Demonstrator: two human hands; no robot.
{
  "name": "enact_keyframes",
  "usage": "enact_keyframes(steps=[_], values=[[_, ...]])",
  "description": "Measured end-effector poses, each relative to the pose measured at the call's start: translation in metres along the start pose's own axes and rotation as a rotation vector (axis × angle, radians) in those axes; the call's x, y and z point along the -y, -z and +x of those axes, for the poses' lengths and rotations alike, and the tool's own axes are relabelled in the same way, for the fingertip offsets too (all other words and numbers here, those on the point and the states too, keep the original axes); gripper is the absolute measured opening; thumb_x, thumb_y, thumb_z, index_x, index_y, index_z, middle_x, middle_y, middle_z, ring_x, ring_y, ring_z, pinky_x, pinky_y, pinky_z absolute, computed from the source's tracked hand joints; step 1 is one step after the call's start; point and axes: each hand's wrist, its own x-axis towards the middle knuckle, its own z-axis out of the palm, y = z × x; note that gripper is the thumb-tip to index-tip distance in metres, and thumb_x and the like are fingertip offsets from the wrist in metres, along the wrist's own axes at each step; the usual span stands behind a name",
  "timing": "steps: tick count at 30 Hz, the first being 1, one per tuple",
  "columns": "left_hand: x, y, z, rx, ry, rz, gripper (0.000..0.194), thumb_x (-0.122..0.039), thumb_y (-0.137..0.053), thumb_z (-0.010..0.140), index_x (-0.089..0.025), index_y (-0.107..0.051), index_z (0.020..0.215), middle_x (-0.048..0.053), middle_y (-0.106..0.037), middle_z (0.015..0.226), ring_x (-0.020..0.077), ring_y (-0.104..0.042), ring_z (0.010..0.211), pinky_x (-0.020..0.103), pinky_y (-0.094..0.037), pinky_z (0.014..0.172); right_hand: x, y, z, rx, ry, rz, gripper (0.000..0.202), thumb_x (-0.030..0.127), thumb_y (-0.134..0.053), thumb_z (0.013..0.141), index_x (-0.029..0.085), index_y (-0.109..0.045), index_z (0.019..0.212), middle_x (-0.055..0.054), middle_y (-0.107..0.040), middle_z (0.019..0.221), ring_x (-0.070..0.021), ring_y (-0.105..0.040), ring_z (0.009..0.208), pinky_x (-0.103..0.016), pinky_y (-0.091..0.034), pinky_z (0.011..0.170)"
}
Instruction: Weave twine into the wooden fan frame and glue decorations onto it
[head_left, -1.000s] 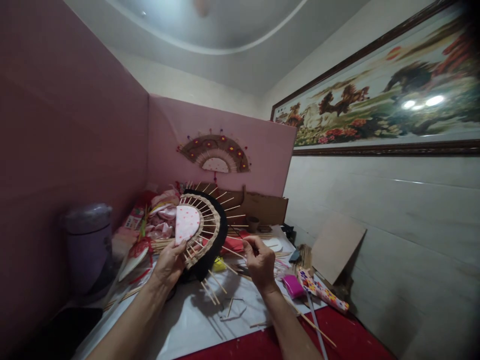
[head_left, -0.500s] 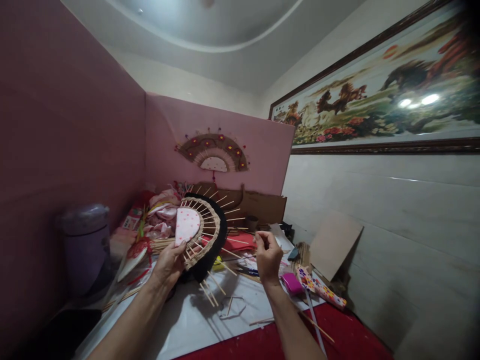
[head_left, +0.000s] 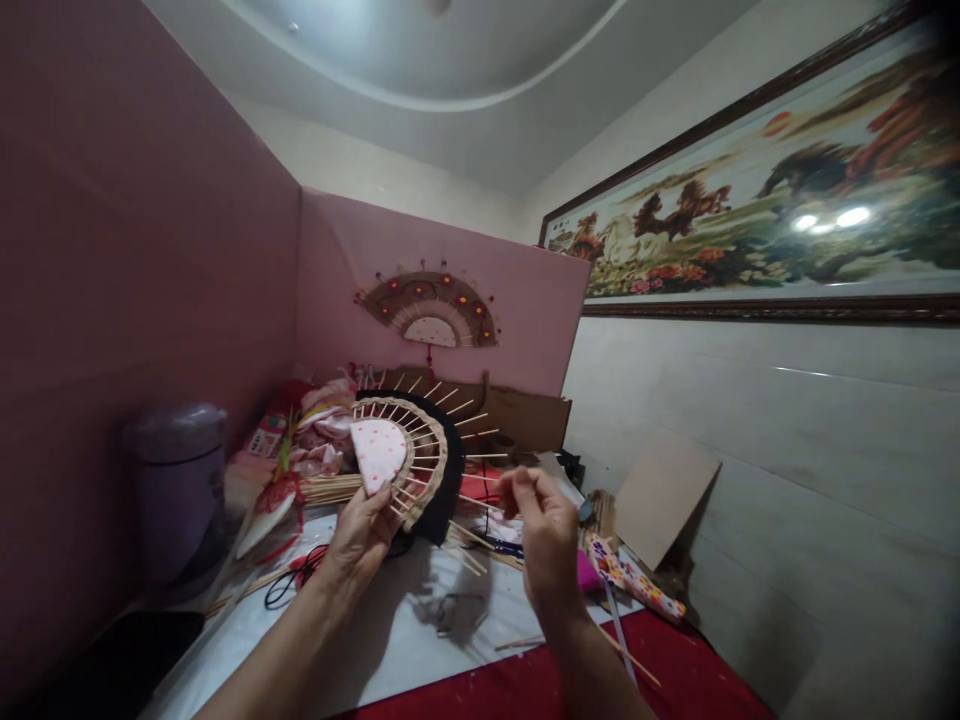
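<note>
My left hand [head_left: 364, 535] grips the lower edge of a half-round fan [head_left: 427, 450], thumb over its white, red-dotted centre [head_left: 379, 452]. Thin wooden sticks fan out through a woven tan band and a black band [head_left: 450, 470], their tips pointing up and right. Beside the right-hand stick tips is my right hand [head_left: 544, 515], its fingers pinched together; a dark thread seems to hang near them, but what they hold is too small to make out.
A finished fan [head_left: 431, 308] hangs on the pink board. Pink cloth [head_left: 326, 420], a purple container [head_left: 180, 500] and a stick bundle [head_left: 330, 488] lie left. To the right are a magenta object [head_left: 587, 572], a flowered piece [head_left: 637, 580] and a leaning board [head_left: 664, 500].
The held fan has shifted right and turned slightly, my left hand moving with it. My right hand has come nearer the stick tips and turned. A dark cord now shows by my left forearm.
</note>
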Motion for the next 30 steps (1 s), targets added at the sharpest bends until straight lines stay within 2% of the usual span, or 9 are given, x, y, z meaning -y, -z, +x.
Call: enact_keyframes(steps=[3, 5, 7, 10, 13, 17, 22, 26, 30], values=[[0.007, -0.007, -0.009, 0.092, 0.035, -0.018, 0.045, -0.001, -0.055, 0.076, -0.016, -0.056, 0.119, 0.006, -0.073, 0.085, 0.0167, -0.07, 0.075, 0.025, -0.057, 0.071, -0.001, -0.012, -0.042, 0.402, -0.372, 0.154, 0.04, 0.055, -0.07, 0.067, 0.016, -0.065, 0.062, -0.005, -0.062, 0.062, -0.0135, -0.052, 0.053, -0.024, -0.04, 0.046], [0.013, -0.011, -0.016, 0.157, 0.079, -0.027, 0.045, -0.001, -0.058, 0.074, -0.017, -0.058, 0.117, 0.005, -0.073, 0.084, 0.0161, -0.069, 0.075, 0.025, -0.056, 0.072, -0.015, -0.021, -0.064, 0.36, -0.65, 0.316, 0.045, 0.049, -0.083, 0.051, 0.017, -0.066, 0.079, -0.004, -0.064, 0.074, -0.0148, -0.057, 0.06, -0.022, -0.041, 0.044], [0.022, -0.015, -0.024, 0.149, 0.109, -0.011, 0.046, 0.001, -0.06, 0.071, -0.018, -0.06, 0.112, 0.004, -0.073, 0.081, 0.0152, -0.068, 0.073, 0.023, -0.054, 0.07, -0.032, -0.031, -0.074, 0.224, -0.856, 0.539, 0.045, 0.044, -0.084, 0.054, 0.02, -0.064, 0.086, -0.003, -0.065, 0.08, -0.0122, -0.058, 0.062, -0.021, -0.043, 0.05], [0.035, -0.016, -0.032, 0.185, 0.14, 0.094, 0.04, -0.006, -0.068, 0.068, -0.017, -0.063, 0.106, 0.006, -0.072, 0.084, 0.018, -0.068, 0.073, 0.022, -0.052, 0.057, -0.048, -0.044, -0.068, 0.011, -0.808, 0.759, 0.041, 0.035, -0.084, 0.057, 0.023, -0.063, 0.089, -0.003, -0.068, 0.087, -0.01, -0.057, 0.059, -0.019, -0.04, 0.047], [0.04, -0.018, -0.036, 0.254, 0.153, 0.228, 0.036, -0.014, -0.077, 0.06, -0.013, -0.064, 0.094, 0.009, -0.072, 0.08, 0.02, -0.066, 0.064, 0.022, -0.043, 0.042, -0.05, -0.048, -0.053, -0.083, -0.788, 0.797, 0.033, 0.033, -0.082, 0.06, 0.019, -0.064, 0.085, -0.005, -0.069, 0.085, -0.012, -0.057, 0.059, -0.019, -0.038, 0.041], [0.019, -0.024, -0.032, 0.302, 0.028, 0.133, 0.045, -0.016, -0.078, 0.062, -0.015, -0.061, 0.104, 0.009, -0.071, 0.092, 0.0208, -0.066, 0.083, 0.026, -0.052, 0.069, -0.048, -0.035, -0.034, -0.178, -0.784, 0.818, 0.029, 0.017, -0.085, 0.054, 0.018, -0.063, 0.073, 0.001, -0.065, 0.066, -0.008, -0.055, 0.053, -0.016, -0.041, 0.042], [-0.015, -0.013, -0.012, 0.169, -0.034, 0.085, 0.026, -0.019, -0.062, 0.079, -0.016, -0.06, 0.106, 0.006, -0.07, 0.089, 0.0183, -0.066, 0.078, 0.034, -0.056, 0.071, -0.055, -0.011, -0.005, -0.104, -0.723, 0.745, 0.024, 0.011, -0.081, 0.056, 0.016, -0.061, 0.066, 0.004, -0.057, 0.052, -0.007, -0.052, 0.046, -0.015, -0.039, 0.038], [-0.016, 0.0, -0.001, 0.127, 0.003, 0.087, 0.029, -0.011, -0.062, 0.077, -0.014, -0.059, 0.106, 0.006, -0.07, 0.084, 0.0174, -0.067, 0.072, 0.035, -0.058, 0.07, -0.064, -0.011, 0.012, 0.005, -0.639, 0.719, 0.024, 0.025, -0.081, 0.06, 0.02, -0.062, 0.074, 0.003, -0.065, 0.062, -0.0082, -0.053, 0.046, -0.016, -0.033, 0.036], [-0.011, 0.003, -0.001, 0.153, -0.021, 0.081, 0.036, -0.009, -0.059, 0.078, -0.017, -0.057, 0.113, 0.006, -0.07, 0.087, 0.0186, -0.068, 0.072, 0.04, -0.059, 0.07, -0.07, -0.021, 0.022, 0.079, -0.562, 0.628, 0.037, 0.047, -0.079, 0.06, 0.02, -0.065, 0.081, 0.0, -0.069, 0.069, -0.0078, -0.054, 0.046, -0.016, -0.029, 0.036]])
